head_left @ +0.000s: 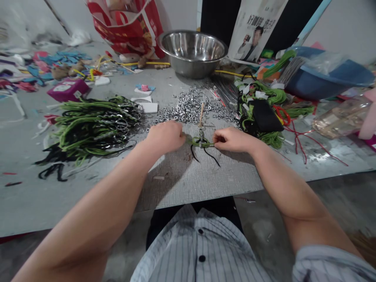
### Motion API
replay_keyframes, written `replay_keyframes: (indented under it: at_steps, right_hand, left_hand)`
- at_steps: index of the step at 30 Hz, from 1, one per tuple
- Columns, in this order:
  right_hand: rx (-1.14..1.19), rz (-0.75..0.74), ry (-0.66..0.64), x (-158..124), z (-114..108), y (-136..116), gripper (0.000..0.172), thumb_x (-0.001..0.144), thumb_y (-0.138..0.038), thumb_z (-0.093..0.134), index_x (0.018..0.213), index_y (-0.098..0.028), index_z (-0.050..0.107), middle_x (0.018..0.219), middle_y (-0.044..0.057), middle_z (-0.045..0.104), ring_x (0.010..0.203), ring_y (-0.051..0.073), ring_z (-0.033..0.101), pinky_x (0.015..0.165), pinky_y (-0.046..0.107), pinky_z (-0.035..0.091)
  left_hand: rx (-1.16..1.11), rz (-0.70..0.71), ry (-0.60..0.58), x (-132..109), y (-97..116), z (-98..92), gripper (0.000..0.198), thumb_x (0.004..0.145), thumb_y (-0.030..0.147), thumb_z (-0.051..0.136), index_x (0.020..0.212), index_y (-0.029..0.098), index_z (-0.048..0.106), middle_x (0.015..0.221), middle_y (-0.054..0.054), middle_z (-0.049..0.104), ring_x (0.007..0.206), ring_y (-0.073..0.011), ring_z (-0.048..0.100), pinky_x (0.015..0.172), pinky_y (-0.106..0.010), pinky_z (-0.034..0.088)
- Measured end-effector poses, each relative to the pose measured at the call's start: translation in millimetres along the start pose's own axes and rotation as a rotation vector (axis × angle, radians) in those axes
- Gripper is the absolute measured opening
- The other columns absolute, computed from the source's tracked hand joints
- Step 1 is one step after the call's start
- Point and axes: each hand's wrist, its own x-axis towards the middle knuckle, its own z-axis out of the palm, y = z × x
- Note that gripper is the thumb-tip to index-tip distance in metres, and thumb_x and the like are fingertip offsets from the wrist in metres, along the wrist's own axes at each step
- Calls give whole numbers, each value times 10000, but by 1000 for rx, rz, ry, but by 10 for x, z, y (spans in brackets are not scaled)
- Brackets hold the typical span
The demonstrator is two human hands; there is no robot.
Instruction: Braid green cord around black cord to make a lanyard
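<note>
My left hand point(166, 137) is closed in a fist on one end of a green cord point(200, 142) that lies on the grey table point(182, 176). My right hand point(232, 140) pinches the cord's other end. Between the two hands the cord carries a small metal ring and two black cord tails that trail toward me. A thin wooden stick point(201, 114) stands just behind the cord. Beyond it lies a spread of several small metal nuts point(190, 107).
A pile of finished green-and-black cords with rings point(94, 125) lies at the left. Loose green cord and a black pouch point(266, 115) sit at the right, with a steel bowl point(192, 51), a blue basin point(326, 76), a red bag point(129, 25) and a pink box point(68, 89) behind.
</note>
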Motion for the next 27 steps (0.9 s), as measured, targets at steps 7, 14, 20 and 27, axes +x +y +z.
replay_keyframes:
  at_steps: [7,14,20,27]
  right_hand:
    - [22,-12,-23,10,-4,4,18,724,-190,528,731,-196,544,655,-10,569,591,108,476,574,234,330]
    - [13,5,-10,6,1,-14,9,730,-195,535,737,-195,531,629,-17,553,571,107,468,563,238,322]
    - [-10,4,5,-4,3,-22,21,724,-175,547,730,-187,531,640,-18,560,582,102,471,572,237,322]
    - [-13,30,19,7,-21,-35,23,730,-166,557,736,-183,544,642,-18,553,588,102,471,585,235,333]
  left_hand:
    - [15,52,354,-34,14,3,316,797,86,415,1073,51,566,1129,-205,548,1107,-322,515,915,-427,432]
    - [-246,505,228,97,117,340,214,836,242,546,1008,137,617,1018,-94,542,860,-176,587,776,-302,467]
    - [-234,428,108,170,109,397,137,823,243,562,907,167,639,925,-46,575,783,-147,583,705,-261,435]
    - [-207,415,47,196,93,355,172,812,245,577,935,169,670,893,-40,602,762,-138,570,688,-245,407]
